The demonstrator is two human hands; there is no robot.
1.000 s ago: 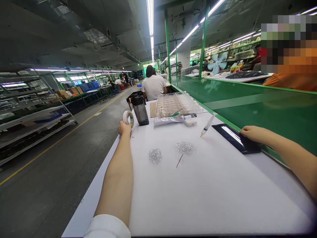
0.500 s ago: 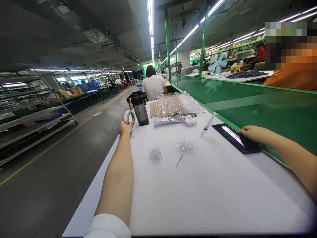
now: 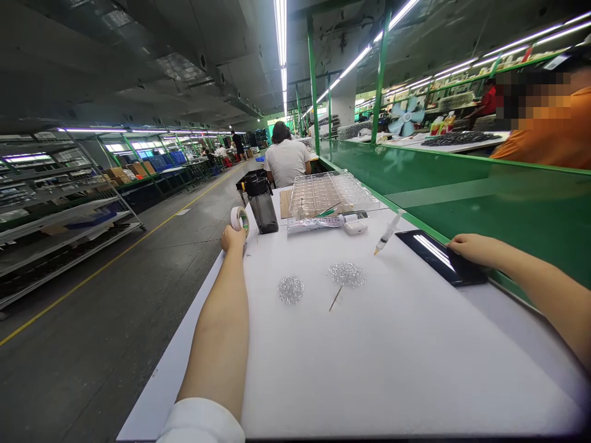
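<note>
My left hand [image 3: 232, 238] is closed on a roll of tape [image 3: 239, 219] at the table's left edge. At the right, my right hand [image 3: 467, 247] rests at the far edge of a black tablet [image 3: 438, 257]; its fingertips are partly hidden, and whether they grip the tablet is unclear. Two piles of small shiny pieces lie on the white table [image 3: 295, 369]: a left pile [image 3: 290, 290] and a right pile [image 3: 347, 274]. A thin stick [image 3: 335, 298] touches the right pile. Left of the tablet lies a syringe [image 3: 388, 233].
Clear plastic trays [image 3: 323, 192], a white case [image 3: 355, 227], a tube [image 3: 318, 224] and a dark container [image 3: 263, 209] stand at the back. A green conveyor belt [image 3: 443, 184] runs along the right. A person in white [image 3: 287, 161] sits ahead; another in orange [image 3: 549, 138] is beyond the belt.
The roll of tape has tilted slightly to the left in my left hand. My right hand looks unmoved. Across the belt, the person in orange has shifted their head.
</note>
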